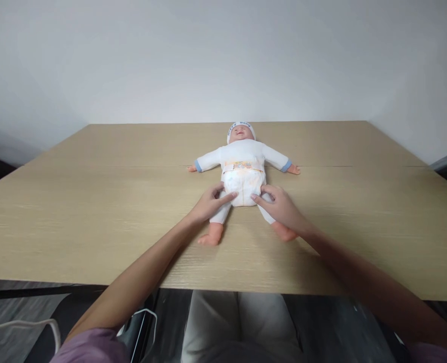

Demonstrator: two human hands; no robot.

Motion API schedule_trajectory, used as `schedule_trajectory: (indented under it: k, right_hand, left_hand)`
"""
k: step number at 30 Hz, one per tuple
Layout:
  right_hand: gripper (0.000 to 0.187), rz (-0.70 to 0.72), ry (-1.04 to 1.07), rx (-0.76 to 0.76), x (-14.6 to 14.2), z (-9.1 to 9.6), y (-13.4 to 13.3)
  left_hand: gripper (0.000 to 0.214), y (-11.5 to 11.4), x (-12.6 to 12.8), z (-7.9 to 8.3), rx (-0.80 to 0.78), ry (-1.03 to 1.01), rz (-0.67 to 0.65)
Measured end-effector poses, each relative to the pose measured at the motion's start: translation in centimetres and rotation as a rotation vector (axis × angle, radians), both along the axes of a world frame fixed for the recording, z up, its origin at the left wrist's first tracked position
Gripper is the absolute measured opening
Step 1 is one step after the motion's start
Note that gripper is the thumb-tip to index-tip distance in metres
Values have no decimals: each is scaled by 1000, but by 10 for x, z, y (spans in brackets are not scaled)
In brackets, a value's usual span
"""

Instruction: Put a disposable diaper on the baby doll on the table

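Observation:
A baby doll (246,150) in white clothes with blue cuffs and a white cap lies on its back, arms spread and feet towards me. Around its hips sits a white diaper (243,184), with an orange patterned strip across the waist. My left hand (211,202) grips the diaper's left leg edge, thumb on the front and fingers curled at the side. On the opposite leg edge, my right hand (280,204) holds the diaper in the same way. The fingertips beneath the edges are partly hidden.
The doll lies on a light wooden table (113,212) with a thin seam running across it. A pale wall (223,60) stands behind. Below the front edge are my legs (238,322) and a white cable (26,322) at the lower left.

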State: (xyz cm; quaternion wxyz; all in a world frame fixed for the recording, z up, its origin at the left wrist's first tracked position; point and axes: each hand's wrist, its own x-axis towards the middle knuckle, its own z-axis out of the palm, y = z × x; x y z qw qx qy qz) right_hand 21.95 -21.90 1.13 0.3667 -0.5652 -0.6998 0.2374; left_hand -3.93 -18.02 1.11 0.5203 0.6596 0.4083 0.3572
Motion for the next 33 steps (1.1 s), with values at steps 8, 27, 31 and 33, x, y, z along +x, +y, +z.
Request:
schedule_trajectory:
  k: [8,27,31,33]
  right_hand:
    - [31,63,39,-12,-4,3,1]
    - [27,-78,-81,234,16,8,-34]
    - [39,-212,-127,303,50,11,7]
    - [50,-240,-276,364,65,7,45]
  left_hand:
    - [43,4,2,-8,142,127,32]
    - [45,-1,-33,17,128,160,47]
    - [43,37,-48,21,403,420,104]
    - [51,69,-47,18,547,630,206]
